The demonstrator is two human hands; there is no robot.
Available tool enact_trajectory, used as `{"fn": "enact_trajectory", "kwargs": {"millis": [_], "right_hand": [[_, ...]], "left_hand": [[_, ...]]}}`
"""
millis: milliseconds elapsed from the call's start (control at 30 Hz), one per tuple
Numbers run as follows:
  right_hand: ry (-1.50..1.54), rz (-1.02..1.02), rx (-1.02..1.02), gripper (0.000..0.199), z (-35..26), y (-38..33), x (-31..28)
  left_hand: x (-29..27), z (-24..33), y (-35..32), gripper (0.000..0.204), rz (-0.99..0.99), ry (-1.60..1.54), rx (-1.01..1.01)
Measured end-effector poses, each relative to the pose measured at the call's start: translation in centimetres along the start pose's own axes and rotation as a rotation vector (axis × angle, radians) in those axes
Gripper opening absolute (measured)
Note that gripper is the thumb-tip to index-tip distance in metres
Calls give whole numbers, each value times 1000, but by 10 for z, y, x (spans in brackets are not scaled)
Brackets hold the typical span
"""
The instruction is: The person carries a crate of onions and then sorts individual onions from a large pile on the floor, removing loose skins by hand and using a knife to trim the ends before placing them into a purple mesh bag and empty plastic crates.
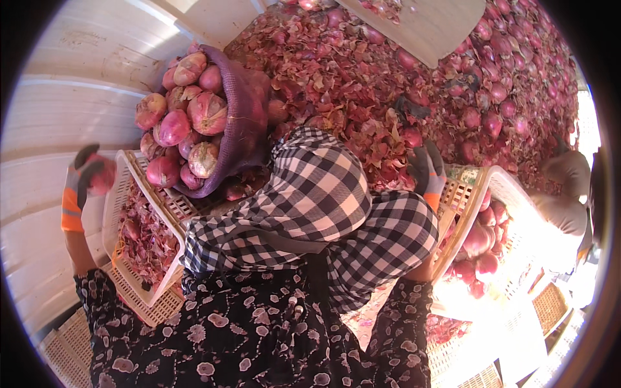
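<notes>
The fingers (pixel 87 169) of the gloved left hand (pixel 83 184), at nine o'clock, are curled shut around a red onion (pixel 103 178), held just beyond the outer edge of a white plastic crate (pixel 132 284) littered with onion skins. At three o'clock the gloved right hand (pixel 428 171) rests on the rim of another crate (pixel 501 181) holding onions; whether its fingers grip cannot be told. A purple mesh sack (pixel 242 116) of onions lies at eleven o'clock.

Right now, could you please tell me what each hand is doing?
Left hand: gloved, closed around a red onion beside the white crate.
Right hand: gloved, among the onion pile; grip cannot be told.
</notes>
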State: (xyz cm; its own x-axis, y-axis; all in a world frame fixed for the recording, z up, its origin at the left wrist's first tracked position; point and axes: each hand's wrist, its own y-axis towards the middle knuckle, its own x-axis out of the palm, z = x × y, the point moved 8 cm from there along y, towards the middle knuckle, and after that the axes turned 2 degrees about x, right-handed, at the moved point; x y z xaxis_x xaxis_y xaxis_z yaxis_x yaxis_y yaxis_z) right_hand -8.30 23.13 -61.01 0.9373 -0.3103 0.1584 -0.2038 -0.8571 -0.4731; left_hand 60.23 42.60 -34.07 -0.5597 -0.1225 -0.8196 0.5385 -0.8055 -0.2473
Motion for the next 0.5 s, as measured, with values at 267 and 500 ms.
{"fn": "enact_trajectory", "kwargs": {"millis": [267,500], "right_hand": [[-95,55,374,47,148,-54,-29],[-488,176,94,53,137,-6,-51]], "left_hand": [[190,130,-15,31,-135,-310,77],[386,216,25,35,-749,-467,266]]}}
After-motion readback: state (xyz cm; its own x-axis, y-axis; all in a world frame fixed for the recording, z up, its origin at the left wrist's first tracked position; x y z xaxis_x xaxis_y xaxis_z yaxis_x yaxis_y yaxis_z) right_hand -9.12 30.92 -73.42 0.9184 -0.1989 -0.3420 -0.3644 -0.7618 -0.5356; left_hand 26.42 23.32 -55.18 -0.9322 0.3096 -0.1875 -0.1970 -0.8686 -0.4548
